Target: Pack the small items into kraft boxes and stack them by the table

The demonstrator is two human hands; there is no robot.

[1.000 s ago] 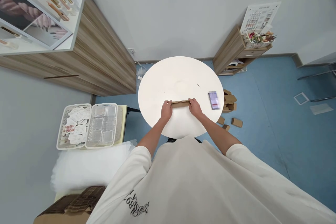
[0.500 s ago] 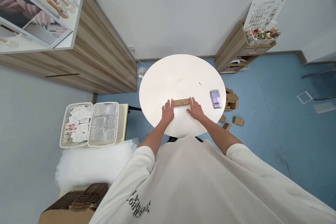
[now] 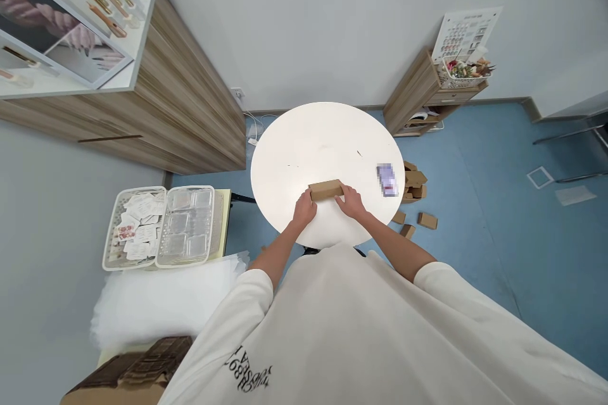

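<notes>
Brown cardboard makes up the small box (image 3: 325, 190) that the person holds near the middle of the round white table (image 3: 323, 133), long side across the body. The left hand (image 3: 304, 207) is closed on its left end, and the right hand (image 3: 352, 201) clasps the right end, so the box sits clamped between the two. Both forearms reach out from the short sleeves of a pale shirt (image 3: 342, 329) with black lettering low on the left.

Toward the table's right edge, well apart from the hands, I can see a purple item (image 3: 387, 180), too pixelated for me to name. Just past that edge are a heap of brown boxes (image 3: 415, 183) and, near it on the blue floor (image 3: 475, 228), a few loose boxes (image 3: 427, 221).

Over on the left, two white baskets (image 3: 160, 228) stand side by side, one with white cards (image 3: 140, 221), the other with clear cases (image 3: 187, 224). White sheeting (image 3: 166, 297) lies beside them, nearer the person. Farther out, a wood-grain cabinet (image 3: 190, 88) carries framed pictures, and a low wooden shelf unit (image 3: 413, 92) by the far wall bears a basket of flowers (image 3: 463, 73).
</notes>
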